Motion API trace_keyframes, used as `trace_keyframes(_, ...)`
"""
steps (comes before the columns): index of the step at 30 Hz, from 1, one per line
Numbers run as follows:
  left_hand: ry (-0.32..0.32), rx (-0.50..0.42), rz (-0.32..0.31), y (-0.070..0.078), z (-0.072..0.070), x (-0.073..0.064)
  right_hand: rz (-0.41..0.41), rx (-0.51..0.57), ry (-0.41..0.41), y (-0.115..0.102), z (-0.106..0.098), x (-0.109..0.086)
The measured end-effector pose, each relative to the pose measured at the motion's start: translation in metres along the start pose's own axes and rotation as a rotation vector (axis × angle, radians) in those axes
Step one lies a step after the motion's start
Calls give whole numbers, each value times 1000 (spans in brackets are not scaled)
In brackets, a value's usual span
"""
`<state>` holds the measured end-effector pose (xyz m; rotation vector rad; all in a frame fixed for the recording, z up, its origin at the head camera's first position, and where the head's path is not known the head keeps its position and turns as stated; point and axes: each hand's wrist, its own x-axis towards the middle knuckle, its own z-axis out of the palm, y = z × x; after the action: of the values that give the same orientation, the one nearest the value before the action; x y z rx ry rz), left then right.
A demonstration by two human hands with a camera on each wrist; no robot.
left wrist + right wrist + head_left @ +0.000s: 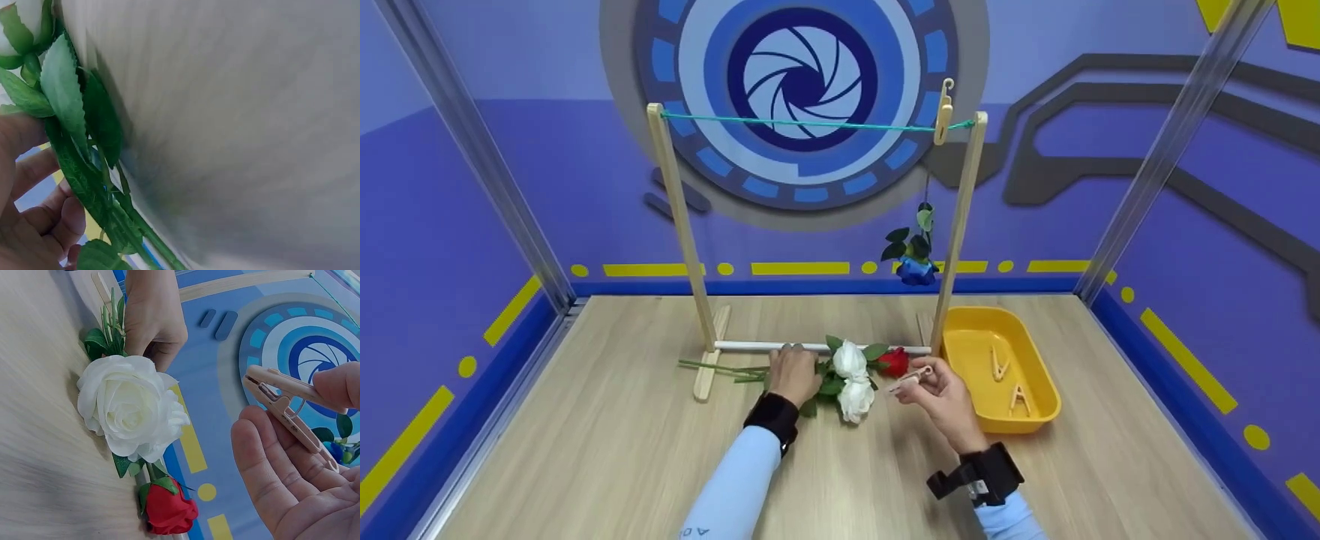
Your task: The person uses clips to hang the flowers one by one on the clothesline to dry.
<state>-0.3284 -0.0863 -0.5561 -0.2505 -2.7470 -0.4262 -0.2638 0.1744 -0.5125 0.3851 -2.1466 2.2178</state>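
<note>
Two white roses [851, 360] and a red rose [894, 362] lie on the table, their green stems pointing left. My left hand [795, 373] is down over the stems, with fingers curled at the leaves [64, 90] just below a white bloom [28, 28]. Which stems it holds is partly hidden. To the right of the blooms, my right hand [949, 401] pinches a beige clothespin [289, 399] between thumb and fingers, its jaw end pointing toward the roses.
A wooden frame [682, 217] stands behind, with a green cord [810, 122] across its top. One clothespin [943, 116] is on the cord, and a blue rose [916, 268] hangs upside down below. A yellow tray [1046, 382] at right holds two clothespins [1019, 401].
</note>
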Motion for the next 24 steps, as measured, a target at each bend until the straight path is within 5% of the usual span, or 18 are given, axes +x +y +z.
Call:
trace_keyframes(7,8,-13,33,3,4,-1,6,7,-14,0,-1,0)
trace_keyframes(15,226,-48,166,8,-1,-4,-32,20,-18,2,0,1)
trace_keyframes(24,357,-101,262,13,-8,-2,-42,0,-21,3,0,0)
